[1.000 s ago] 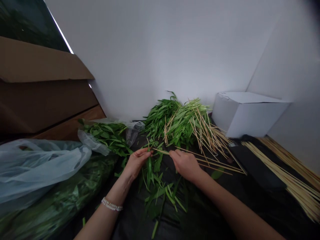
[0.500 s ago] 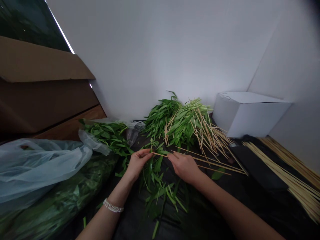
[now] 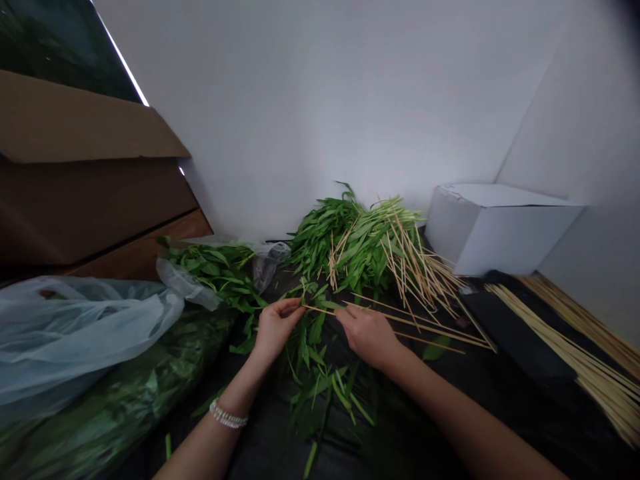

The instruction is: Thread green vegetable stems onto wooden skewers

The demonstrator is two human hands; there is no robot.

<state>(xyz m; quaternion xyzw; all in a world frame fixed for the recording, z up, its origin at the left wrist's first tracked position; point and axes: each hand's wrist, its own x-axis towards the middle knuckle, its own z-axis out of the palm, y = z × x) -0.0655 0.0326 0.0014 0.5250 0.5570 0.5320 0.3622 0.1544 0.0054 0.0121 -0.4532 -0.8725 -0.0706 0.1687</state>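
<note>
A thin bamboo stick (image 3: 320,309) runs between my two hands, over a heap of loose leafy greens (image 3: 313,333) on the dark surface. My left hand (image 3: 277,327), with a white bead bracelet at its wrist, pinches the stick's left end, where a bit of green leaf and stem shows at the fingertips. Closed around the stick farther right is my right hand (image 3: 367,330); its fingertips are partly hidden. Several loose bamboo sticks (image 3: 425,323) lie just beyond and to the right of this hand.
Behind the hands lie bundled leafy greens (image 3: 325,230) and a pile of sticks (image 3: 420,267). Plastic bags (image 3: 90,327) of greens and a cardboard box (image 3: 90,200) stand left. A white box (image 3: 500,227), a black flat object (image 3: 520,333) and long strips (image 3: 565,340) are right.
Almost nothing differs. My left forearm has shifted very slightly to the right; both hands keep the same grip on the stick.
</note>
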